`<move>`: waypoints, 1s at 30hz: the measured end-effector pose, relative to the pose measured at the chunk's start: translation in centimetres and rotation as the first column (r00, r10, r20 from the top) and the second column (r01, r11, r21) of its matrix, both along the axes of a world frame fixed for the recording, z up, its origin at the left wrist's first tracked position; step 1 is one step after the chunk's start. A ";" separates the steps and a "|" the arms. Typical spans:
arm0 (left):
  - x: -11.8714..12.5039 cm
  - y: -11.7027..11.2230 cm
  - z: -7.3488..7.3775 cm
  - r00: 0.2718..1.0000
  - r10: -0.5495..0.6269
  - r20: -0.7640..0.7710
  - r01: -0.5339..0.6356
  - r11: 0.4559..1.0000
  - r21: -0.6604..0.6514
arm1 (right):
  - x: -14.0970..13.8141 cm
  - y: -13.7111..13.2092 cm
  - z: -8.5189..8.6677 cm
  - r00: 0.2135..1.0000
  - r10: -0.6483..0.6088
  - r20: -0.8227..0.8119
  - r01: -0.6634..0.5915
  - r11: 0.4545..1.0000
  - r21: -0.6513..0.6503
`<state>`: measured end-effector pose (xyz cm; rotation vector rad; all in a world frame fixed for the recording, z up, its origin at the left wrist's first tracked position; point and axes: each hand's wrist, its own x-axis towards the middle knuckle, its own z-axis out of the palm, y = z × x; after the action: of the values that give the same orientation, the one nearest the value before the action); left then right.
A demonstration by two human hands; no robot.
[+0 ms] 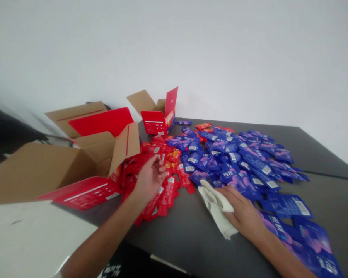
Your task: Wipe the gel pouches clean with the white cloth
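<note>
A folded white cloth [216, 208] is gripped in my right hand [243, 212], its lower end hanging over the dark tabletop. This hand is beside the front edge of a large heap of blue-purple packets [234, 154]. My left hand [151, 177] hovers over or rests on a pile of red packets [166, 195]; I cannot tell if it touches them. Its fingers are loosely half-curled, with nothing visible in them. Some orange packets [174, 155] lie between the red and blue heaps.
At left stands an open red cardboard box [87, 193] with its flaps spread. A smaller open red box [153, 121] is at the back, near the white wall [220, 58]. Larger blue pouches [316, 239] lie at the right front of the dark table [185, 231].
</note>
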<state>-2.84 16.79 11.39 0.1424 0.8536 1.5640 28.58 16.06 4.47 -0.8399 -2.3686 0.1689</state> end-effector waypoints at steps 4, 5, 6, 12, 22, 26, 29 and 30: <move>2.3 -4.0 -1.3 0.882 -0.228 -0.413 0.279 0.958 0.068 | 0.1 0.1 0.1 1.000 0.018 0.016 -0.017 0.998 -0.055; 2.5 -5.2 -1.5 0.768 -0.268 -0.582 0.371 0.927 0.062 | 0.1 0.2 0.1 0.999 0.030 0.028 -0.028 0.996 -0.081; 2.7 -6.3 -1.6 0.616 -0.276 -0.737 0.450 0.892 0.042 | 0.1 0.2 0.3 0.998 0.047 0.047 -0.042 0.993 -0.109; 4.2 -9.2 1.1 -0.197 0.118 -0.973 0.649 0.760 -0.039 | -0.4 -0.7 1.6 0.960 0.188 0.207 -0.113 0.937 -0.330; 11.4 3.2 2.4 -0.615 0.079 -0.785 0.560 0.744 -0.364 | -1.8 -2.5 1.5 0.915 0.290 0.281 -0.167 0.906 -0.390; 12.0 10.6 1.7 -0.594 0.019 -0.804 0.432 0.851 -0.299 | -1.9 -2.8 1.6 0.908 0.300 0.291 -0.180 0.909 -0.377; 11.7 15.6 1.0 -0.558 -0.021 -0.829 0.323 0.915 -0.241 | -2.0 -3.0 1.5 0.902 0.308 0.303 -0.186 0.910 -0.371; 11.6 16.9 0.7 -0.543 -0.035 -0.839 0.300 0.925 -0.233 | -2.1 -3.0 1.4 0.900 0.310 0.307 -0.189 0.911 -0.366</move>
<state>8.76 33.69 12.13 2.1698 1.9332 0.5509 26.51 13.06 5.92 -0.7552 -2.8464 0.5773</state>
